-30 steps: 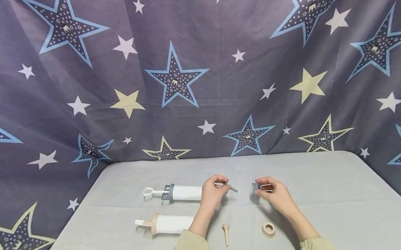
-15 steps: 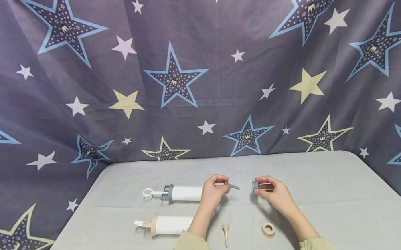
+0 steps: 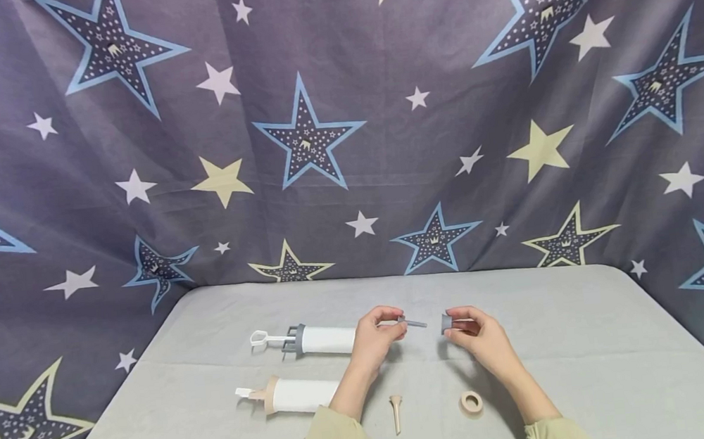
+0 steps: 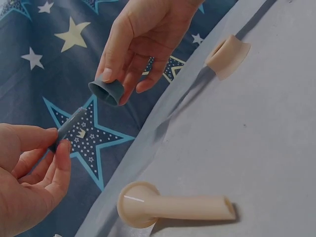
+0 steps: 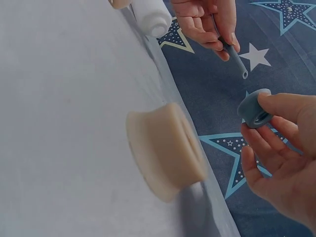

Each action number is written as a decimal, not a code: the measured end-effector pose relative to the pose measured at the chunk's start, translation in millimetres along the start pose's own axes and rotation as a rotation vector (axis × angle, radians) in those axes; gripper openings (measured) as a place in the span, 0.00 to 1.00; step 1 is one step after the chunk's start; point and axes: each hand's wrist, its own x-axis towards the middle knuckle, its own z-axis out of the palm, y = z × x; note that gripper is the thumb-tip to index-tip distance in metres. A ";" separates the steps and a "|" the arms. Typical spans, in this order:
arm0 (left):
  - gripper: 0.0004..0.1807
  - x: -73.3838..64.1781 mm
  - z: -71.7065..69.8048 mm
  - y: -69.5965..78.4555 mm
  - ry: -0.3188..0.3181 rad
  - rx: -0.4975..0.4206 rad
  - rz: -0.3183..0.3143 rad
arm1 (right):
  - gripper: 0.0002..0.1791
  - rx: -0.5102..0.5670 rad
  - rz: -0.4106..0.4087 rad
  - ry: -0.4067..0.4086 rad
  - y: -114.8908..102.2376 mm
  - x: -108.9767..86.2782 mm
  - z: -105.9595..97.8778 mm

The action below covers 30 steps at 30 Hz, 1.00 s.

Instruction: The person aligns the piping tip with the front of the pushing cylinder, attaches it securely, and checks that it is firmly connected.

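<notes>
My left hand (image 3: 373, 344) pinches a slim grey nozzle tube (image 3: 416, 323) between thumb and fingers, its narrow end pointing right. Facing it, my right hand (image 3: 485, 341) holds a grey ring cap (image 3: 446, 323) by its edges. A short gap separates nozzle and cap. Both are held up above the table. From the left wrist view, the hollow mouth of the cap (image 4: 106, 93) shows close to the tip of the nozzle (image 4: 72, 123). In the right wrist view the nozzle (image 5: 235, 60) has a hole at its tip. Its wide end is hidden in my left fingers.
Left lie two white-barrelled plunger presses, one with grey fittings (image 3: 300, 339), one with beige fittings (image 3: 271, 395). My left arm covers part of them. A beige nozzle (image 3: 397, 413) and a beige ring cap (image 3: 472, 413) lie nearer on the grey cloth (image 3: 595, 366); a star-patterned curtain (image 3: 388, 195) hangs behind.
The nozzle's tip has swung up and right to lie more level. The cap has risen slightly and turned towards the nozzle, narrowing the gap. Both hands keep their hold.
</notes>
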 end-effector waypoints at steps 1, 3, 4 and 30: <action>0.15 -2.2 0.3 4.1 -0.005 -0.002 0.005 | 0.19 0.006 -0.001 -0.002 -0.8 -0.1 0.2; 0.15 -5.7 1.1 9.9 -0.012 0.003 0.016 | 0.19 0.020 -0.015 -0.007 -2.3 -0.5 1.0; 0.15 -6.7 1.5 11.2 -0.012 0.009 0.021 | 0.19 0.027 -0.019 -0.011 -3.3 -0.8 1.5; 0.14 -12.9 8.4 17.1 -0.038 0.103 0.043 | 0.18 0.087 -0.057 -0.049 -22.6 -6.3 5.0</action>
